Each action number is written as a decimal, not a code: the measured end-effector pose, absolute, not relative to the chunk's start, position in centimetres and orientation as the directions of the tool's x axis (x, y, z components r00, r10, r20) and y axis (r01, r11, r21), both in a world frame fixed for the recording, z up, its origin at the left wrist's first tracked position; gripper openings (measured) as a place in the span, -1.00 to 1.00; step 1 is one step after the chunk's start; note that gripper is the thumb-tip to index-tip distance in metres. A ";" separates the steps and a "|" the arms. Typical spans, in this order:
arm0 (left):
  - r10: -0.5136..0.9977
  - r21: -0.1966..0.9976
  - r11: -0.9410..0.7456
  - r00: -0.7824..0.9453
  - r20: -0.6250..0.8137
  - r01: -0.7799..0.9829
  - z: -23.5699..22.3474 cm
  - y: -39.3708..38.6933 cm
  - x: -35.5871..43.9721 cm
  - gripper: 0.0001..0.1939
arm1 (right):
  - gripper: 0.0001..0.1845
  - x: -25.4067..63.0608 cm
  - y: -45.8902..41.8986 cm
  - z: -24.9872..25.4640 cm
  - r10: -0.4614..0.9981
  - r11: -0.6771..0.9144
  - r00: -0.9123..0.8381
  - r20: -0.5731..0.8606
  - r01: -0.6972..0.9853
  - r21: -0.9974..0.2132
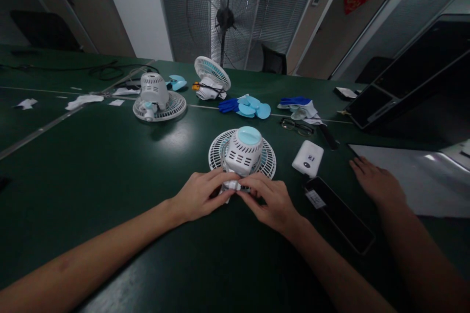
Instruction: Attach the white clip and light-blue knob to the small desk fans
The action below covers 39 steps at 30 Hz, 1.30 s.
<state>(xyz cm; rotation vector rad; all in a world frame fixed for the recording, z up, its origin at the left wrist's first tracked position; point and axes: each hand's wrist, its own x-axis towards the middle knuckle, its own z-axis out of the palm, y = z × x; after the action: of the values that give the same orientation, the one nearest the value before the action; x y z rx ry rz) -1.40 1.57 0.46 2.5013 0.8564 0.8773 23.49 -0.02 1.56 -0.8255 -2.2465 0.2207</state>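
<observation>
A small white fan (243,154) lies grille-down on the green table, its motor housing with a light-blue cap pointing up. At its near side, a white joint piece (232,185) sticks out from under the housing. My left hand (205,193) pinches this piece from the left, thumb below and fingers on top. From the right, my right hand (270,200) closes on the same piece with thumb and fingertips. The two hands nearly meet there, and the fingers partly hide the piece.
Another white fan (154,93) lies at left, a tilted one (213,78) farther back. Blue blades (253,106), gloves (299,107) and glasses (296,126) lie beyond. At right are a white power bank (308,158), a phone (340,215) and another person's hand (378,181).
</observation>
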 end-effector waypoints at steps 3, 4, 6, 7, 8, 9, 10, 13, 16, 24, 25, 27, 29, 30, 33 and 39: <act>0.646 0.494 -0.755 0.620 0.446 0.431 0.5 1.5 -1.3 -0.66 | -0.88 23.1 0.0 1.3 0.661 0.747 -0.484 0.573 0.491 -0.448; 0.645 0.488 -0.757 0.618 0.449 0.435 0.5 1.5 -1.3 -0.66 | -0.90 22.8 0.0 1.2 0.712 0.701 -0.440 0.547 0.492 -0.516; 0.646 0.479 -0.758 0.613 0.456 0.443 0.5 1.5 -1.3 -0.66 | -0.78 22.2 -0.3 0.9 0.826 0.563 -0.359 0.435 0.463 -0.685; 0.647 0.477 -0.757 0.611 0.456 0.446 0.5 1.5 -1.3 -0.66 | -0.70 22.0 -0.4 0.8 0.868 0.488 -0.337 0.365 0.439 -0.755; 0.650 0.479 -0.754 0.611 0.451 0.449 0.5 1.4 -1.3 -0.66 | -0.65 21.8 -0.5 0.8 0.893 0.432 -0.327 0.310 0.422 -0.797; 0.654 0.483 -0.750 0.613 0.443 0.451 0.5 1.4 -1.3 -0.67 | -0.64 21.7 -0.6 0.8 0.899 0.415 -0.324 0.294 0.418 -0.808; 0.657 0.489 -0.747 0.615 0.436 0.451 0.4 1.4 -1.4 -0.67 | -0.67 21.7 -0.7 0.9 0.888 0.443 -0.329 0.321 0.429 -0.787; 0.661 0.514 -0.738 0.618 0.425 0.437 0.4 1.5 -1.4 -0.68 | -0.87 22.3 -0.6 1.1 0.778 0.629 -0.406 0.480 0.514 -0.584; 0.662 0.527 -0.736 0.613 0.430 0.425 0.5 1.5 -1.4 -0.68 | -0.77 23.2 -0.1 1.2 0.686 0.722 -0.500 0.528 0.556 -0.411; 0.658 0.525 -0.739 0.620 0.427 0.423 0.7 1.5 -1.5 -0.67 | -0.81 23.8 0.3 1.4 0.583 0.787 -0.532 0.614 0.558 -0.263; 0.656 0.523 -0.741 0.621 0.428 0.421 0.6 1.5 -1.5 -0.66 | -0.82 23.7 0.2 1.5 0.584 0.788 -0.537 0.609 0.553 -0.269; 0.651 0.516 -0.746 0.624 0.432 0.421 0.6 1.5 -1.4 -0.66 | -0.88 23.3 0.1 1.5 0.622 0.770 -0.525 0.581 0.546 -0.330; 0.650 0.510 -0.748 0.625 0.432 0.426 0.6 1.5 -1.4 -0.66 | -0.85 22.7 -0.2 1.5 0.718 0.695 -0.474 0.510 0.526 -0.489; 0.652 0.510 -0.746 0.623 0.432 0.428 0.6 1.5 -1.4 -0.66 | -0.78 22.4 -0.3 1.4 0.768 0.640 -0.447 0.458 0.502 -0.582; 0.661 0.517 -0.737 0.621 0.421 0.435 0.5 1.4 -1.4 -0.68 | -0.67 21.9 -0.5 1.2 0.851 0.513 -0.382 0.361 0.455 -0.728; 0.654 0.490 -0.749 0.617 0.438 0.446 0.4 1.5 -1.3 -0.65 | -0.74 23.4 -0.2 1.4 0.679 0.731 -0.500 0.537 0.528 -0.432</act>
<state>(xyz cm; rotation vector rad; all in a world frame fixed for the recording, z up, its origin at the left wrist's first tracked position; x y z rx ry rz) -1.32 1.49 0.37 2.5101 0.8856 0.8744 23.38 -0.21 1.45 -0.9070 -2.2202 0.2736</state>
